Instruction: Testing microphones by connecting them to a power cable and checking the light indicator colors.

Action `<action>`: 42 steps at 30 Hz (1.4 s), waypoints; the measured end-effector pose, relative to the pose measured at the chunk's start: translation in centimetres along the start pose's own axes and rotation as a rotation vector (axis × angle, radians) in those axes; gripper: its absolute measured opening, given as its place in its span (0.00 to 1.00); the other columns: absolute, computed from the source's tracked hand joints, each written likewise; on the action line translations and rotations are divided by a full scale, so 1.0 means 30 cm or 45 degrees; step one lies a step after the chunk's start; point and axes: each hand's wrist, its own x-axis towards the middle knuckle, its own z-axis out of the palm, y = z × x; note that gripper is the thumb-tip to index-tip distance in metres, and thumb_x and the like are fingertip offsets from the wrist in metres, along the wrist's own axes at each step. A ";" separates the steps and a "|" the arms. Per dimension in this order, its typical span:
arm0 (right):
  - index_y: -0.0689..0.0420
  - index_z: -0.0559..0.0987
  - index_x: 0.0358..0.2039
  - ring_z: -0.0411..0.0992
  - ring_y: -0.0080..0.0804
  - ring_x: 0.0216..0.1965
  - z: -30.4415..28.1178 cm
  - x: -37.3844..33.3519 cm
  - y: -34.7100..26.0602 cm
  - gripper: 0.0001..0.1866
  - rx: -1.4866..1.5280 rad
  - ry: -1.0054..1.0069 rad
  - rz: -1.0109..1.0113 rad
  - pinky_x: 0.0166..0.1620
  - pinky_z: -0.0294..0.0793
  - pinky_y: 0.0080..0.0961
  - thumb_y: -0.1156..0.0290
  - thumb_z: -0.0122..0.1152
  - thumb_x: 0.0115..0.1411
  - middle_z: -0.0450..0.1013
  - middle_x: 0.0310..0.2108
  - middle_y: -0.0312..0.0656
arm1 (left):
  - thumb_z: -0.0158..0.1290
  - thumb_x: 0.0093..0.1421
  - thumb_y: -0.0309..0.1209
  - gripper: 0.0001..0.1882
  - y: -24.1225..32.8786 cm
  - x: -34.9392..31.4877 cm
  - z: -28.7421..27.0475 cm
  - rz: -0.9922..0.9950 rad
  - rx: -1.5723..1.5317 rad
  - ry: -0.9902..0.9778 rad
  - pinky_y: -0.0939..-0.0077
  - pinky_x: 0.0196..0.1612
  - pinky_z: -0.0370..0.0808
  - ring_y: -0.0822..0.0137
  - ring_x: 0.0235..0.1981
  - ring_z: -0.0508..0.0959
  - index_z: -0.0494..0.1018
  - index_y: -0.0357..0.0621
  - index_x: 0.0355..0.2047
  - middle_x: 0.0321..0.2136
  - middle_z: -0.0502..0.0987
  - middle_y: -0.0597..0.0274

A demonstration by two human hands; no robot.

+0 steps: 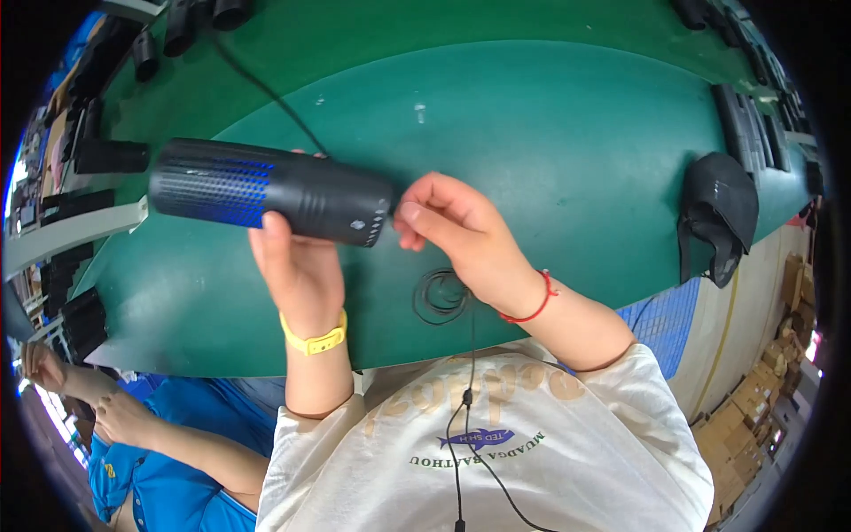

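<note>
A black cylindrical device [328, 197] with a perforated section that glows blue lies nearly level above the green table. My left hand [297, 262] is closed around it from below, thumb on the near side and other fingers mostly hidden behind it. At its right end, my right hand [443, 217] has thumb and fingers drawn together in a pinch; whatever they hold, if anything, is hidden. A dark cable [266, 89] runs from the far left of the table to behind the device. Near my right wrist lies a coiled thin black cable [441, 297].
The green table [550, 160] spreads around my hands. A black cap [720, 208] rests at its right edge, beside several dark tubes [749, 129]. More black cylinders [111, 157] stand along the left. At lower left is a person in blue [195, 421], hands apart from mine.
</note>
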 end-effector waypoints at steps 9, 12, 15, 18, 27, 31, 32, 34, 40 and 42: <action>0.63 0.69 0.36 0.61 0.23 0.20 0.031 -0.021 -0.023 0.09 0.505 0.042 0.263 0.25 0.60 0.16 0.76 0.42 0.56 0.67 0.23 0.40 | 0.57 0.47 0.33 0.29 -0.054 -0.012 -0.018 -0.090 -0.190 -0.245 0.68 0.48 0.66 0.60 0.43 0.71 0.60 0.38 0.49 0.44 0.68 0.50; 0.62 0.69 0.33 0.59 0.24 0.19 0.020 -0.014 -0.024 0.08 0.664 -0.082 0.330 0.23 0.57 0.16 0.75 0.41 0.57 0.63 0.19 0.39 | 0.56 0.47 0.30 0.29 -0.053 -0.012 -0.010 -0.053 -0.214 -0.267 0.68 0.48 0.66 0.60 0.43 0.71 0.60 0.38 0.49 0.45 0.68 0.51; 0.61 0.68 0.31 0.56 0.23 0.17 0.009 -0.013 -0.032 0.07 0.811 -0.043 0.477 0.20 0.54 0.16 0.73 0.40 0.58 0.58 0.16 0.35 | 0.55 0.47 0.25 0.29 -0.065 -0.012 -0.008 -0.049 -0.281 -0.303 0.68 0.50 0.65 0.60 0.46 0.70 0.58 0.40 0.50 0.46 0.68 0.52; 0.61 0.68 0.31 0.56 0.22 0.16 -0.009 -0.013 -0.030 0.07 0.894 -0.075 0.554 0.18 0.53 0.16 0.73 0.40 0.58 0.58 0.15 0.35 | 0.55 0.47 0.24 0.30 -0.067 -0.018 -0.009 -0.036 -0.264 -0.316 0.68 0.51 0.64 0.59 0.47 0.69 0.57 0.42 0.51 0.46 0.67 0.53; 0.62 0.68 0.32 0.55 0.21 0.15 -0.054 -0.004 -0.013 0.07 1.058 -0.301 0.626 0.17 0.52 0.15 0.74 0.40 0.58 0.59 0.15 0.35 | 0.55 0.48 0.24 0.31 -0.057 -0.016 -0.004 -0.049 -0.281 -0.341 0.67 0.52 0.64 0.59 0.48 0.68 0.56 0.42 0.52 0.47 0.67 0.54; 0.62 0.68 0.32 0.55 0.20 0.14 -0.035 -0.003 -0.023 0.06 1.044 -0.212 0.611 0.17 0.52 0.15 0.75 0.41 0.57 0.59 0.15 0.35 | 0.55 0.48 0.24 0.31 -0.057 -0.015 -0.006 -0.052 -0.269 -0.337 0.66 0.52 0.64 0.58 0.49 0.68 0.56 0.42 0.52 0.47 0.66 0.54; 0.62 0.68 0.32 0.55 0.20 0.14 -0.030 -0.003 -0.026 0.06 1.043 -0.172 0.606 0.17 0.52 0.15 0.76 0.42 0.57 0.59 0.15 0.35 | 0.54 0.48 0.24 0.30 -0.056 -0.015 -0.007 -0.058 -0.263 -0.333 0.66 0.52 0.64 0.58 0.49 0.68 0.56 0.42 0.52 0.47 0.66 0.54; 0.63 0.69 0.32 0.55 0.20 0.14 -0.031 -0.001 -0.025 0.06 1.044 -0.136 0.597 0.17 0.52 0.15 0.76 0.42 0.57 0.58 0.15 0.35 | 0.54 0.48 0.24 0.30 -0.057 -0.012 -0.007 -0.062 -0.254 -0.335 0.66 0.52 0.64 0.58 0.49 0.68 0.56 0.42 0.52 0.47 0.66 0.54; 0.64 0.70 0.31 0.57 0.20 0.14 -0.044 -0.005 -0.003 0.05 0.869 -0.191 0.407 0.17 0.54 0.15 0.78 0.46 0.55 0.62 0.15 0.37 | 0.54 0.48 0.24 0.30 -0.065 -0.014 -0.011 -0.041 -0.252 -0.356 0.64 0.52 0.64 0.58 0.49 0.67 0.56 0.42 0.52 0.47 0.66 0.54; 0.64 0.70 0.30 0.58 0.21 0.14 -0.036 -0.009 -0.011 0.04 0.709 -0.134 0.304 0.18 0.55 0.15 0.78 0.47 0.54 0.64 0.16 0.38 | 0.54 0.48 0.24 0.30 -0.068 -0.013 -0.009 -0.053 -0.259 -0.351 0.64 0.51 0.64 0.57 0.49 0.67 0.56 0.42 0.52 0.47 0.66 0.53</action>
